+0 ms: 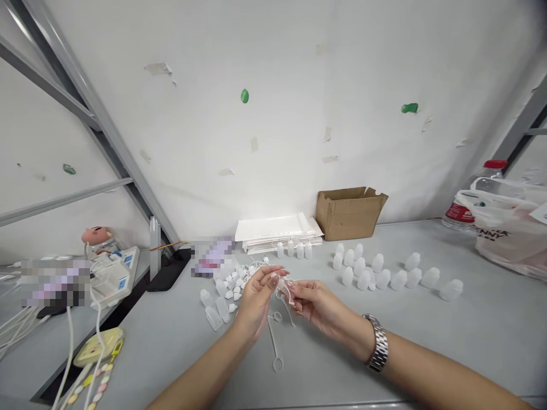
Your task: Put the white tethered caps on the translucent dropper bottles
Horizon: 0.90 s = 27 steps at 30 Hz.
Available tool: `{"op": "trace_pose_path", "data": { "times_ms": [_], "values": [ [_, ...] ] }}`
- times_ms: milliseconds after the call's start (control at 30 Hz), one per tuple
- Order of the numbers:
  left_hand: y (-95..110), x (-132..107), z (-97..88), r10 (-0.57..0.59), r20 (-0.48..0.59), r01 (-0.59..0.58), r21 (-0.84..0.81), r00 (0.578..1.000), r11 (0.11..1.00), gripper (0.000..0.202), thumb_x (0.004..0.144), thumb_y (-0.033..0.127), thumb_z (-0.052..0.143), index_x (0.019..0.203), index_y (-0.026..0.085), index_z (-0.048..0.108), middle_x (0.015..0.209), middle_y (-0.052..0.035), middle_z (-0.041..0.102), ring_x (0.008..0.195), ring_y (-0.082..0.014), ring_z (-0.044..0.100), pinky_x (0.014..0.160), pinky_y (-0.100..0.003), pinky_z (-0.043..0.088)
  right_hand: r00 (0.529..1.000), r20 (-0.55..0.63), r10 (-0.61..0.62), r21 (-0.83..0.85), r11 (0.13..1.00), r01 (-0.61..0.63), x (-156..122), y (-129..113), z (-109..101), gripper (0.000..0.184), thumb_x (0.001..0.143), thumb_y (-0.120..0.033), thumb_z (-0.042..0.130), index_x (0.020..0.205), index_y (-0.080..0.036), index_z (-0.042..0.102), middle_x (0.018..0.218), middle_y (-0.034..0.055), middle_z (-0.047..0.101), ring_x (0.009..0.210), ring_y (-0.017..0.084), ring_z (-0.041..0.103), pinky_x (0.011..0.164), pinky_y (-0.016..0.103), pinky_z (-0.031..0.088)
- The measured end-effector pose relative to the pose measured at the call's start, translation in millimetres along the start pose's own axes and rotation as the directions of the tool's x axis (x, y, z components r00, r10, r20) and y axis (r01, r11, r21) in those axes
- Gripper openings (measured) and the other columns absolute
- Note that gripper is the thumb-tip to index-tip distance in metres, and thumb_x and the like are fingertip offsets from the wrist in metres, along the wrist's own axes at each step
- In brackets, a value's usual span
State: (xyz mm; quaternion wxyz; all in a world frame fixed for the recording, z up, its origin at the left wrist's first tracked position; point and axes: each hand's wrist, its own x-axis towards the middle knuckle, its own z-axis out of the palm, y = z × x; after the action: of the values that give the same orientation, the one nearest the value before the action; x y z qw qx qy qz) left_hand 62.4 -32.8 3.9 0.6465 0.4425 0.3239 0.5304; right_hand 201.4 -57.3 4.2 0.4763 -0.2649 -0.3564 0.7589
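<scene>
My left hand [256, 299] and my right hand [316, 304] meet above the grey table [427, 341], fingers pinched together on one small translucent plastic bottle [285, 287]. A thin white plastic loop strap [276, 341] hangs down from the hands onto the table. A silver watch [379, 350] sits on my right wrist. Just behind my left hand lies a heap of small white caps and straps [235, 279], with a few clear bottles [213, 310] lying flat beside it.
Several capped translucent bottles [384, 273] stand in rows at right. A stack of white bags [277, 230] and an open cardboard box [348, 212] sit by the wall. A white shopping bag [508, 233] and a water bottle [474, 196] are far right; cables and chargers [106, 273] left.
</scene>
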Motion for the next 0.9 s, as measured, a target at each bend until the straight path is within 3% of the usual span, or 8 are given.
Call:
{"op": "trace_pose_path", "data": {
  "times_ms": [100,167,267,367,500,633,767,900],
  "values": [
    [4,0,0.6,-0.023,0.054,0.024,-0.009,0.998,1.000,0.029,0.067,0.036,0.069,0.087,0.016,0.063,0.091,-0.0079,0.067,0.086,-0.0178,0.059,0.076,-0.027,0.042,0.993,0.066,0.099,0.160,0.981,-0.109,0,0,1,0.020,0.065,-0.024,0.072,0.065,-0.010,0.057,0.053,-0.0048,0.045,0.046,0.003,0.034,0.048,0.018,0.031],
    [7,1,-0.3,-0.029,0.065,0.030,-0.016,0.997,0.999,0.027,0.066,0.035,0.070,0.086,0.017,0.064,0.092,-0.0077,0.068,0.089,-0.0182,0.059,0.078,-0.027,0.042,0.993,0.059,0.104,0.141,0.984,-0.111,0,-2,2,0.021,0.066,-0.027,0.071,0.067,-0.010,0.057,0.055,-0.0034,0.048,0.047,0.004,0.038,0.050,0.019,0.033],
    [10,3,-2.7,-0.022,0.022,0.022,-0.020,1.000,1.000,0.025,0.065,0.030,0.071,0.086,0.018,0.063,0.094,-0.0067,0.068,0.094,-0.0190,0.058,0.081,-0.028,0.041,0.999,-0.041,-0.007,-0.072,0.997,0.004,1,-3,2,0.026,0.069,-0.035,0.068,0.069,-0.011,0.059,0.062,0.0008,0.057,0.054,0.007,0.048,0.056,0.022,0.039],
    [10,3,-3.9,-0.037,-0.001,0.037,-0.028,0.999,0.999,0.024,0.066,0.029,0.071,0.085,0.018,0.063,0.095,-0.0064,0.068,0.096,-0.0196,0.058,0.083,-0.030,0.040,0.975,-0.159,-0.155,-0.336,0.937,0.095,2,-2,3,0.031,0.063,-0.038,0.072,0.079,-0.015,0.060,0.065,-0.0010,0.060,0.059,0.011,0.053,0.061,0.025,0.042],
    [8,1,-3.2,-0.022,0.049,0.021,0.009,0.999,1.000,0.022,0.070,0.030,0.067,0.087,0.017,0.062,0.096,-0.0077,0.068,0.100,-0.0197,0.057,0.087,-0.030,0.039,0.949,-0.184,-0.256,-0.496,0.858,0.135,0,1,4,0.029,0.066,-0.043,0.068,0.070,-0.016,0.059,0.058,-0.0030,0.057,0.053,0.010,0.051,0.056,0.025,0.040],
    [9,-2,-2.2,-0.016,0.124,0.009,0.053,0.992,0.999,0.023,0.071,0.029,0.067,0.090,0.017,0.062,0.099,-0.0084,0.067,0.101,-0.0200,0.056,0.089,-0.031,0.038,0.989,-0.074,-0.129,-0.306,0.947,0.101,-1,1,0,0.032,0.071,-0.042,0.064,0.059,-0.014,0.055,0.053,-0.0024,0.054,0.046,0.007,0.044,0.049,0.022,0.033],
    [11,-2,-1.0,-0.049,0.182,0.037,0.064,0.982,0.997,0.027,0.070,0.028,0.067,0.095,0.018,0.062,0.107,-0.0094,0.065,0.104,-0.0215,0.056,0.090,-0.032,0.038,0.996,0.072,0.055,-0.003,0.998,-0.055,2,-1,-6,0.029,0.074,-0.036,0.064,0.060,-0.012,0.055,0.048,-0.0036,0.050,0.043,0.005,0.039,0.048,0.020,0.032],
    [13,0,-1.4,-0.059,0.132,0.057,0.016,0.990,0.998,0.031,0.072,0.031,0.065,0.100,0.018,0.060,0.113,-0.0102,0.062,0.109,-0.0223,0.053,0.093,-0.033,0.036,0.992,0.053,0.113,0.078,0.990,-0.117,4,-2,-5,0.029,0.075,-0.038,0.063,0.068,-0.010,0.059,0.053,-0.0014,0.054,0.042,0.004,0.041,0.048,0.019,0.033]
  ]
}}
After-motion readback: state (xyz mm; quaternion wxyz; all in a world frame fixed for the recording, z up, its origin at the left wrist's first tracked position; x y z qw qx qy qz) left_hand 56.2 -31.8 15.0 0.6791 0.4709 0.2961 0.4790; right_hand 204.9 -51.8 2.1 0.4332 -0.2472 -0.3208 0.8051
